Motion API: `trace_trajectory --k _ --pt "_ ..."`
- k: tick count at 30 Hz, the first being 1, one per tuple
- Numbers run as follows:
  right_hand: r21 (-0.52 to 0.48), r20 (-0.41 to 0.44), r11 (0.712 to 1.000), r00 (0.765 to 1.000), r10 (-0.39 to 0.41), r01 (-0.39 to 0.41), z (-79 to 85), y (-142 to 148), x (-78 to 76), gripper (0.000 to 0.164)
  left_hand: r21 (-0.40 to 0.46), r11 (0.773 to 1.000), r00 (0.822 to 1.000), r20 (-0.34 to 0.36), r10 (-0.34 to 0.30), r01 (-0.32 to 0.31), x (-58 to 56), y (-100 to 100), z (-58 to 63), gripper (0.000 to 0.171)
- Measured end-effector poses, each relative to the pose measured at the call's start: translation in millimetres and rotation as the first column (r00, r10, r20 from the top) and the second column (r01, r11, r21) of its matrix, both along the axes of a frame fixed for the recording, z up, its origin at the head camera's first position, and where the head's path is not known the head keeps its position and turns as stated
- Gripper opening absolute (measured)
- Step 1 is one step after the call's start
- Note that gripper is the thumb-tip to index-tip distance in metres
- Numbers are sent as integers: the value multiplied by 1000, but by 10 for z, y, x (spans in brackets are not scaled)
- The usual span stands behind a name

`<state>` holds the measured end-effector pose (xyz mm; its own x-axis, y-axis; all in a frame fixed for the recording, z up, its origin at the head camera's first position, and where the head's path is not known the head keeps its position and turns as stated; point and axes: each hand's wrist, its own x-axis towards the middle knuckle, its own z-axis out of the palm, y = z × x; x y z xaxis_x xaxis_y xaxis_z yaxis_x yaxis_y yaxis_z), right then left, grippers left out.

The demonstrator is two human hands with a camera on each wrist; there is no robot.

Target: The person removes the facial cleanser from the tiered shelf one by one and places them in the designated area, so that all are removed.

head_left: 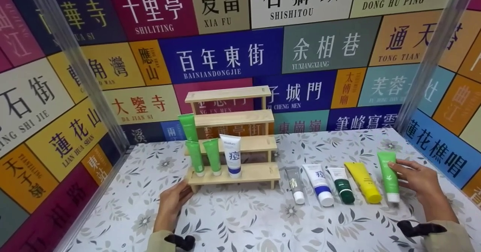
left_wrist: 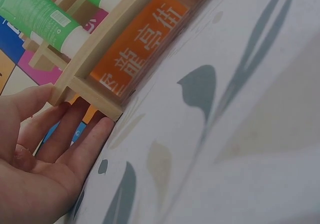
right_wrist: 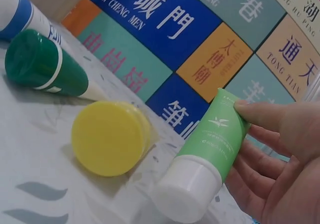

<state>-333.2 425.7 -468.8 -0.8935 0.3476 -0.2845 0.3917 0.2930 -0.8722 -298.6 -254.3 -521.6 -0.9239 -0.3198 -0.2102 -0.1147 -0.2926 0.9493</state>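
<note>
In the head view my left hand is at the lower left corner of a stepped wooden display rack. The left wrist view shows thumb and fingers around the end of its bottom step and leg. My right hand pinches a green squeeze tube near its flat upper end, white cap downward; the right wrist view shows the thumb on the tube's front and the fingers behind. Left of it lies a yellow tube, then a dark green and white tube.
A white and blue tube and a grey tube continue the row. On the rack stand several green tubes and another white-blue tube. Behind the floral tabletop rises a sign-patterned wall; clear posts stand at both sides.
</note>
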Motion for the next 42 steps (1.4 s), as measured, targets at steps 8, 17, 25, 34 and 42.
trace_trajectory --k 8,17,25,34,42 --pt "-59 57 998 998 25 -21 -136 28 -60 102 -44 999 1000 24 3 -2 -8 -14 8 56" --pt "-58 107 998 994 29 -23 -170 18 -175 100 -24 1000 999 35 13 -12 -6 -3 8 54" --pt "33 148 998 988 50 -55 -173 21 -328 88 -27 1000 1000 31 2 -1 10 -2 23 53" --pt "68 163 998 987 -9 -2 -334 60 -437 73 -10 1000 1000 14 1 -1 -9 18 17 51" --pt "95 166 995 986 -36 20 -170 -1 -350 69 15 1000 1000 -17 11 -11 7 -8 18 52"
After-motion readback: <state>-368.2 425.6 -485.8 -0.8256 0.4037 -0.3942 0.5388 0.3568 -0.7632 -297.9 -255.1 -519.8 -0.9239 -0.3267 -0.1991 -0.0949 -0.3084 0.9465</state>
